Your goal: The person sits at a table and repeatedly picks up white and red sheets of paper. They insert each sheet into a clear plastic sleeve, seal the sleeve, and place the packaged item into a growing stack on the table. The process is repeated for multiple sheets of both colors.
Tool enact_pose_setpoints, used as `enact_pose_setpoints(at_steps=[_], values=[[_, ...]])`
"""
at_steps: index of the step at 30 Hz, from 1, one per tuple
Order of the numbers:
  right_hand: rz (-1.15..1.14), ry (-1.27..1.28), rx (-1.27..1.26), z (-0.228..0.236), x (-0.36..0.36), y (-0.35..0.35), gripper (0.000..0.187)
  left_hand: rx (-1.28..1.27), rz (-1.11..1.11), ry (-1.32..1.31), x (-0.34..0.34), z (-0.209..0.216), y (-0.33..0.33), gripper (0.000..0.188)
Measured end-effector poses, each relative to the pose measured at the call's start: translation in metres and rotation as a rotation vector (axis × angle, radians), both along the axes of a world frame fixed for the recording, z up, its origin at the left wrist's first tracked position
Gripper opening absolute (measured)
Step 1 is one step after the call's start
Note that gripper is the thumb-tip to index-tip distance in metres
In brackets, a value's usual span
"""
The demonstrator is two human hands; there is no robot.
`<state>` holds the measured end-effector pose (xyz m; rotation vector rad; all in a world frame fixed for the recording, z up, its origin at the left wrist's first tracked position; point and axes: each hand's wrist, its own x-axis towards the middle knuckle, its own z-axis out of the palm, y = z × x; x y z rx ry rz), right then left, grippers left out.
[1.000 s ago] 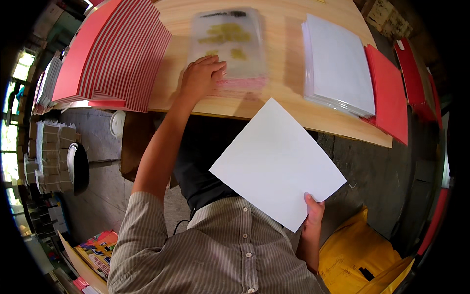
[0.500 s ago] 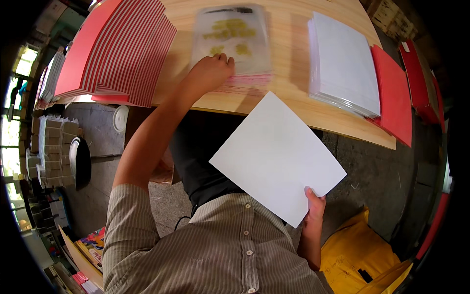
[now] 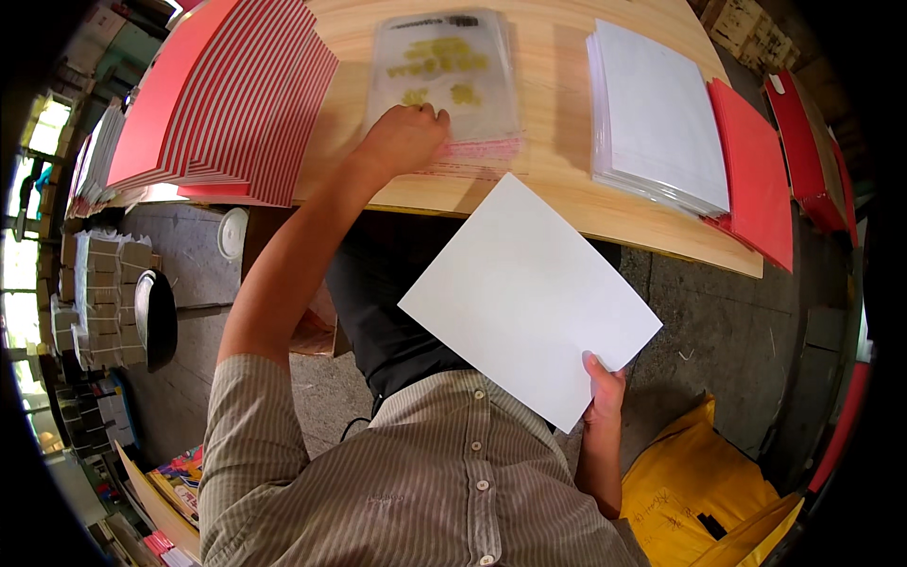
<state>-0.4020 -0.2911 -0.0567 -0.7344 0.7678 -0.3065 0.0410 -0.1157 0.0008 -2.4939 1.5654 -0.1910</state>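
Observation:
My right hand is closed on the lower right edge of a flat white rectangular sheet, thumb on top and fingers hidden beneath. The sheet is tilted cornerwise over my lap, in front of the table edge. My left hand is at the near left part of a stack of clear plastic bags with yellowish print and a pinkish near edge. Its fingers are curled and pressed together at the top bag; the fingertips are hidden.
Red-covered, white-edged booklets form a tall stack at the table's left. White items in clear sleeves lie at the right, beside a red folder. A yellow bag is below right, and a black-rimmed round stool stands left.

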Motion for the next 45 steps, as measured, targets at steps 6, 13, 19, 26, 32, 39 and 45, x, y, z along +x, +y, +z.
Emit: enact_pose_setpoints(at_steps=[6, 13, 19, 26, 32, 39, 45], values=[[0.013, 0.011, 0.018, -0.004, 0.0, 0.003, 0.058, 0.013, 0.008, -0.017, 0.004, -0.001, 0.0, 0.025], [0.012, -0.006, 0.007, 0.002, 0.003, 0.003, 0.06, -0.19, 0.125, 0.086, 0.013, 0.003, 0.008, 0.014], [-0.062, 0.01, -0.093, 0.012, -0.002, 0.008, 0.064, -0.348, 0.1, 0.121, -0.027, 0.026, 0.011, 0.013], [-0.023, 0.085, -0.102, 0.029, -0.002, 0.006, 0.062, -0.485, 0.096, 0.294, -0.082, 0.007, 0.011, 0.01], [-0.087, 0.123, -0.135, 0.035, 0.002, 0.009, 0.056, -0.468, 0.1, 0.339, -0.105, 0.003, 0.006, 0.008], [-0.207, 0.102, -0.152, 0.041, -0.009, 0.013, 0.059, -0.449, 0.03, 0.358, -0.124, -0.002, -0.007, 0.006], [-0.24, 0.132, -0.278, 0.027, -0.026, 0.013, 0.057, -0.425, 0.013, 0.314, -0.135, -0.006, -0.016, 0.006]])
